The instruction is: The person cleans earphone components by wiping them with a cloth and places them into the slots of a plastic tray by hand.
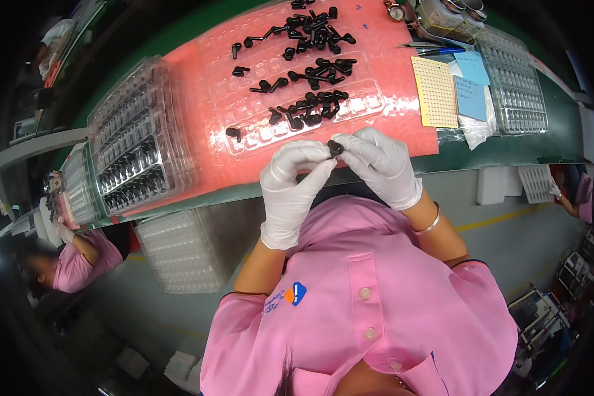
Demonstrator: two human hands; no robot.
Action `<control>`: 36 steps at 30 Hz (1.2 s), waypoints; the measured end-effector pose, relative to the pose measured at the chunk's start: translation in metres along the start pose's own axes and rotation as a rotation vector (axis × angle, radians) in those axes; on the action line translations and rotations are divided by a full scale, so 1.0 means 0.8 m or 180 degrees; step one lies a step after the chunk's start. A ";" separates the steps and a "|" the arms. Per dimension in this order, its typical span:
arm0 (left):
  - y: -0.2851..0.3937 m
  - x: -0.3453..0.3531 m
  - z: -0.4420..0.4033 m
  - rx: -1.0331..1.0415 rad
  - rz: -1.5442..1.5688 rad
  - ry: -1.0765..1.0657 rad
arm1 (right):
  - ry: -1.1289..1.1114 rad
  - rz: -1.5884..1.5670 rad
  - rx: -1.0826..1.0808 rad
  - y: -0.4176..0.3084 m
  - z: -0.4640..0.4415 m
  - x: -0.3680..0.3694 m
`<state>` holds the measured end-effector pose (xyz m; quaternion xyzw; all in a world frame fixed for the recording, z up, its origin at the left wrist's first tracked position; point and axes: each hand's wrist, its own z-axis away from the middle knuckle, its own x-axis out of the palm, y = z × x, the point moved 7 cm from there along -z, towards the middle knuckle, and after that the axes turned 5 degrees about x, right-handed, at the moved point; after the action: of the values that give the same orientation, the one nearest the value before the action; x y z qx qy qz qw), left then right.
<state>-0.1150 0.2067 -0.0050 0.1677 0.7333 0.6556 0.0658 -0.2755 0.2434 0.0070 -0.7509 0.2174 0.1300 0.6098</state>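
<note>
A small black earbud point(335, 148) is pinched between the gloved fingertips of both hands, just off the table's near edge. My left hand point(292, 188), in a white glove, closes thumb and forefinger on its left side. From the other side my right hand point(384, 166), gloved the same way, grips it with bent fingers. The fingers partly cover the earbud. Beyond my hands, a clear plastic tray point(369, 99) lies on the pink mat point(402, 155). Loose black earbuds point(313, 117) are scattered over it in groups, with a bigger heap point(310, 30) farther back.
Stacked clear trays point(138, 132), some slots holding black earbuds, stand left. On the right are a yellow label sheet point(434, 92), blue notes point(470, 98), pens point(442, 51), a watch point(396, 11) and more trays point(515, 86). Co-workers in pink point(79, 264) sit on both sides.
</note>
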 end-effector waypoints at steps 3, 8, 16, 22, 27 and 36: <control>-0.003 0.001 0.002 -0.0379 0.0087 -0.0010 | -0.0154 0.0511 -0.0218 -0.003 0.002 0.006; 0.005 0.006 -0.002 0.0265 -0.1041 -0.0237 | -0.0042 -0.0731 0.0467 0.013 -0.002 -0.005; 0.017 0.016 -0.002 0.0817 -0.1811 -0.0389 | -0.0260 -0.2651 0.1242 0.022 0.002 0.021; 0.004 0.002 0.003 0.0240 -0.1121 -0.0182 | -0.0623 -0.3248 0.2211 0.028 0.012 0.038; 0.008 0.001 0.001 0.0342 -0.1160 -0.0127 | -0.0520 -0.3170 0.2326 0.042 0.017 0.041; 0.017 0.010 0.001 0.0827 -0.1861 -0.0308 | -0.0288 -0.2987 0.1998 0.029 0.008 0.029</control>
<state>-0.1203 0.2111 0.0090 -0.0120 0.8240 0.5011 0.2642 -0.2659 0.2418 -0.0253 -0.5434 -0.1378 -0.1938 0.8051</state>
